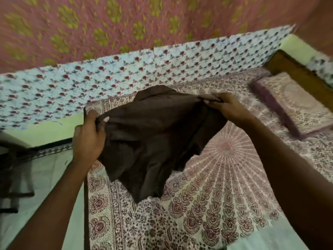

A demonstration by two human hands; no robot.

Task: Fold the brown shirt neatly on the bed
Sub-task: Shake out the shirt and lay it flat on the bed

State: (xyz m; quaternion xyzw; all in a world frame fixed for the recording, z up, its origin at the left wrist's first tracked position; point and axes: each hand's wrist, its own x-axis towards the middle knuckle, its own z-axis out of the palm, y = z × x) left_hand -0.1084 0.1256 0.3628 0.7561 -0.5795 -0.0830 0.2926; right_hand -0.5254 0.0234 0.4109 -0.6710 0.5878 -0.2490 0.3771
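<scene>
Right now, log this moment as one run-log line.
stage: shirt lifted, unfolded | left hand: gripping brown shirt edge | right hand: pinching opposite edge | shirt: hanging above bed, crumpled

The brown shirt (151, 138) hides the bedsheet (216, 204) beneath it and covers most fingers of the left hand (88, 136). Motion blur smears the pillow (292, 103) at two o'clock. Both forearms are cut by the lower edge. At nine o'clock, a dark object (12, 170) is too dim to identify.
</scene>
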